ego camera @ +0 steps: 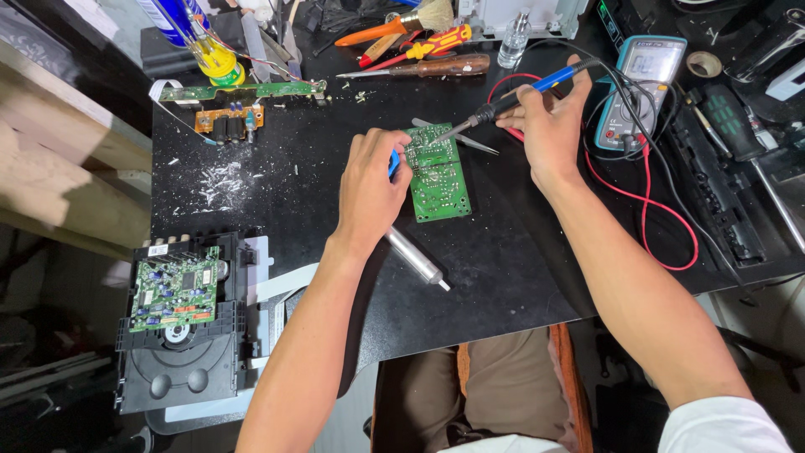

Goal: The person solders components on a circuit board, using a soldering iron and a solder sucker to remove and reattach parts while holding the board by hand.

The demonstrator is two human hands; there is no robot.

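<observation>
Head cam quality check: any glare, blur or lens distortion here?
Head view: sharp at centre, green circuit board and both hands, left hand, right hand, crisp; multimeter screen washed pale by glare; wide-angle bending at the edges; dark corners lose detail.

Two bare forearms, uncovered from wrist to above the elbow, each ending in a bare hand: left hand [369, 189], right hand [549, 126]. No rings, watch, bracelets or gloves visible on either; a short white sleeve [721, 426] on the right upper arm at the lower right corner. Below the near edge of the black table [503, 277], brown trousers [507, 390] over the lap and a strip of white shirt hem [503, 445].
</observation>
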